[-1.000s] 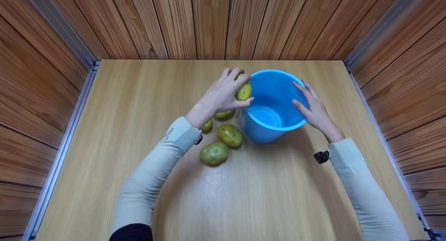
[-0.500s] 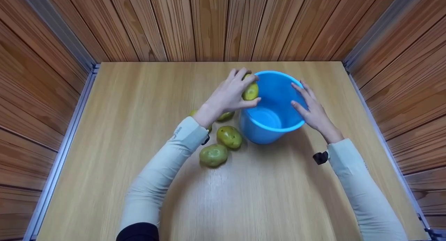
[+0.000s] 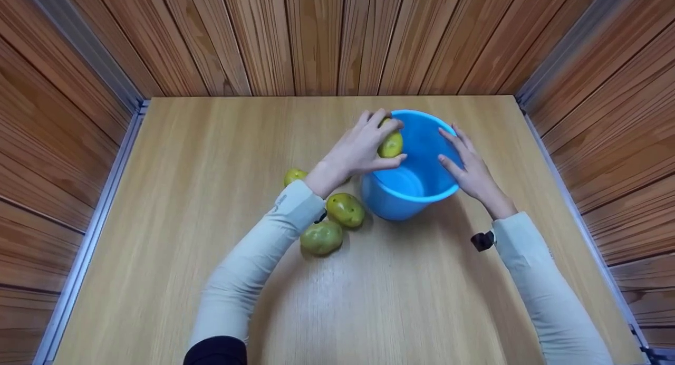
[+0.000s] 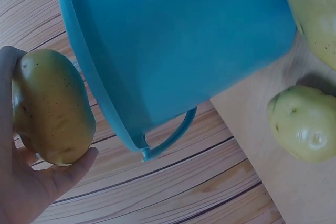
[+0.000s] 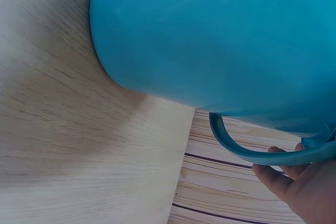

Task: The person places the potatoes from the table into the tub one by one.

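Curled around a potato [image 3: 391, 145], the left hand [image 3: 363, 146] could knock the blue bucket [image 3: 395, 207] if lowered early; whether the spread right hand [image 3: 473, 172] braces it is unclear.

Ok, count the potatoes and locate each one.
5: held potato in the left hand; front potato; middle potato beside it, left of the bucket; far-left potato partly behind the left sleeve; another potato beneath that hand, mostly hidden from the head camera. More may be hidden.
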A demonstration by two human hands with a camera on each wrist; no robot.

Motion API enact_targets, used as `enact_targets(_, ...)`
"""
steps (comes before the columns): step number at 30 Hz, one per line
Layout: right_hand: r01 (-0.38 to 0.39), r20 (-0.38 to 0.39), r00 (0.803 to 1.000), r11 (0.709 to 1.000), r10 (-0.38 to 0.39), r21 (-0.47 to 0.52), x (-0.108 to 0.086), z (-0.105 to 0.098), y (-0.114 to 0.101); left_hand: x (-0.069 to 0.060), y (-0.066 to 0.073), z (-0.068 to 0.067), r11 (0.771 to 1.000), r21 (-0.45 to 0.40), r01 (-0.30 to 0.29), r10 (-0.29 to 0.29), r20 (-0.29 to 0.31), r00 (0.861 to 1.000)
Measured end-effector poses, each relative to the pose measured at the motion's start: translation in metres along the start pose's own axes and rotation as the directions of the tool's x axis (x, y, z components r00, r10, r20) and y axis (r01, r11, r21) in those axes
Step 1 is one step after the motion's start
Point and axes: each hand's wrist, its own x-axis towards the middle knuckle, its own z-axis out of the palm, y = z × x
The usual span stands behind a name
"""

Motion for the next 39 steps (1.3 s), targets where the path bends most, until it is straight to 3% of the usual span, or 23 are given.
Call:
enact_targets(20,-0.014,-0.002,1.0,1.0,0.014,-0.006,0.0,0.001,0.001,0.002,0.002,0.015,1.0,0.017,-0.016,0.016,0.011,1.0)
enact_targets(27,-0.009,0.001,1.0,1.0,0.009,-0.007,0.0,0.0,0.001,0.001,0.0,0.011,1.0,0.001,-0.017,0.017,-0.024,1.0)
enact_targets(39,0.026,0.002,1.0,1.0,-0.026,0.016,0.002,-0.001,0.001,-0.008,-0.013,0.006,1.0,0.012,0.014,-0.013,-0.023,1.0)
